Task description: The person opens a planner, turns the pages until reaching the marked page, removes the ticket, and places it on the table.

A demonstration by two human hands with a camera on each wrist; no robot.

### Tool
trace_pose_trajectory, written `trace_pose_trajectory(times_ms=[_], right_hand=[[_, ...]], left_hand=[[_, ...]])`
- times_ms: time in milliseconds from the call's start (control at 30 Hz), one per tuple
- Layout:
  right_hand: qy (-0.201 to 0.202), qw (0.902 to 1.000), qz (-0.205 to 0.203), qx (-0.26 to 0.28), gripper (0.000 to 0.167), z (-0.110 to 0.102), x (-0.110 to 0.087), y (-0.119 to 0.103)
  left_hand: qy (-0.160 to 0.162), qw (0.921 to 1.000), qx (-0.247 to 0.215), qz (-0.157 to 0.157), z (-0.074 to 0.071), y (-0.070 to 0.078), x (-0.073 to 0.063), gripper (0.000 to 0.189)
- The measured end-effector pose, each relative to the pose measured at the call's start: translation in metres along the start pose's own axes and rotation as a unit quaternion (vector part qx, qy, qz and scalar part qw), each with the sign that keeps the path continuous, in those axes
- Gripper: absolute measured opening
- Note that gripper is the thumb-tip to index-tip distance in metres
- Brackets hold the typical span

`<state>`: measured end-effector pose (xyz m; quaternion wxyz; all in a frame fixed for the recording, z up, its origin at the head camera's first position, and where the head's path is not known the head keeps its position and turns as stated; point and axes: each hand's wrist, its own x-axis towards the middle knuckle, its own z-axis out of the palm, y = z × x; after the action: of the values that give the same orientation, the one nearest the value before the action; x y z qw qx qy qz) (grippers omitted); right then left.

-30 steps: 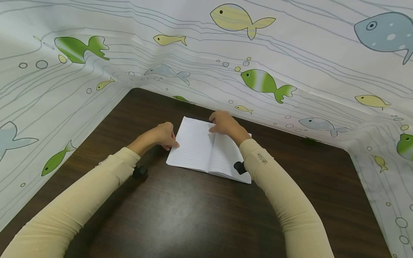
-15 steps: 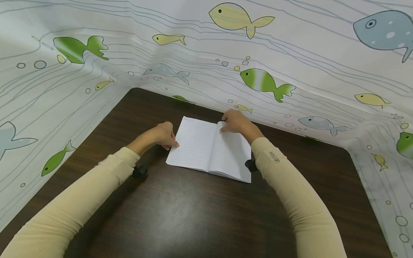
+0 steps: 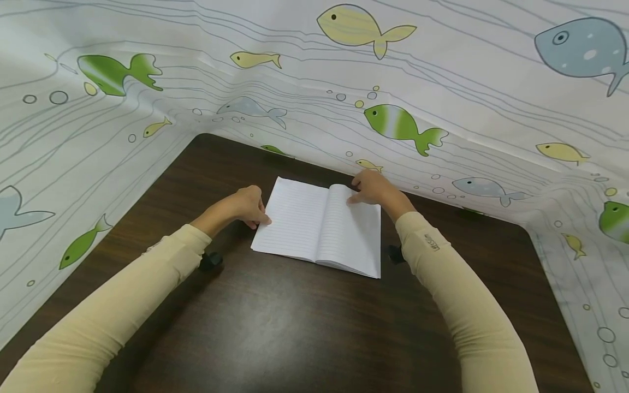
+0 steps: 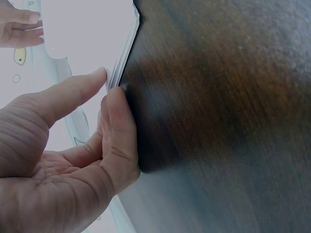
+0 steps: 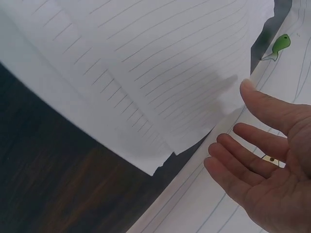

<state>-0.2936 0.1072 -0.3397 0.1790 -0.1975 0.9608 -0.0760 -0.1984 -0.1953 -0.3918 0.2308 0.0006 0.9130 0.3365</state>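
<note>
A lined notebook (image 3: 295,218) lies spread on the dark table, its pages blank apart from the ruling. My left hand (image 3: 248,206) pinches the left edge; in the left wrist view the thumb (image 4: 87,90) is on top and curled fingers are beneath the stacked sheets. Near the top of the right side is my right hand (image 3: 377,191). Its thumb and relaxed fingers stand apart in the right wrist view, with no sheet between them; the thumb tip (image 5: 248,90) is at the paper's edge. Beside the spine a page (image 3: 336,218) bulges upward.
Dark wood table (image 3: 275,322) extends in front and to both sides of the notebook. A white fish-print sheet (image 3: 304,120) rises behind it and along the left and right sides, close behind the right hand.
My right hand has moved rightward from near the spine toward the notebook's upper right. The right page's curve has shifted. My left hand keeps its hold on the left edge.
</note>
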Motion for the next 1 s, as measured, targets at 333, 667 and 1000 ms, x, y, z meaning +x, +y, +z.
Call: trace_pose_trajectory(times_ms=[333, 667, 1000], right_hand=[[-0.009, 0.9999, 0.012, 0.004, 0.063, 0.001, -0.005, 0.016], [-0.019, 0.9992, 0.034, 0.01, 0.065, 0.02, -0.003, 0.036], [0.026, 0.9991, 0.035, -0.001, 0.065, 0.035, -0.001, 0.036]], left_hand=[[0.004, 1.0, 0.006, 0.003, 0.0, 0.0, -0.001, 0.022], [-0.002, 1.0, 0.0, 0.002, 0.001, -0.001, -0.002, 0.022], [0.002, 1.0, 0.001, 0.002, 0.0, -0.002, -0.001, 0.022]])
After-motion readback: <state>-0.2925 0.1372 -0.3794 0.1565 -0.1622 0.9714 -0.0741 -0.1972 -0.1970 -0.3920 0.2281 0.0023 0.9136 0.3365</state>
